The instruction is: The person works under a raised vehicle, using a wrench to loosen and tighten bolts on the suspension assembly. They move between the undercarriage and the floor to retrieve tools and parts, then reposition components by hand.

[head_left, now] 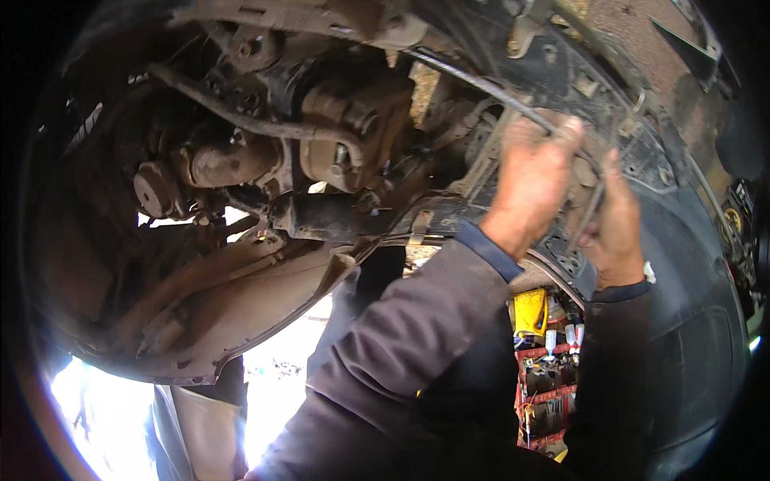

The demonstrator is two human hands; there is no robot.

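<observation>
A long, thin metal rod [481, 82] slants across the dirty underside of a vehicle, its far end close to a brown metal arm [377, 28]. Around the rod's near part my left hand [529, 176] is closed, thumb along it. My right hand [619, 228] is just to the right, fingers curled at a darker bar-like piece [592, 208] that looks like the rod's bent end; whether the two are one piece is partly hidden by my hands. Behind both hands lies a dark body panel edge [642, 156] with holes and brackets.
At left are a curved brown hose [249, 120], a dusty housing [353, 128] and a wheel-arch liner [241, 321]. Below my arms stands a red tool tray [549, 401] with bottles and a yellow item [529, 311]. A dark bumper-like panel [694, 297] curves along the right.
</observation>
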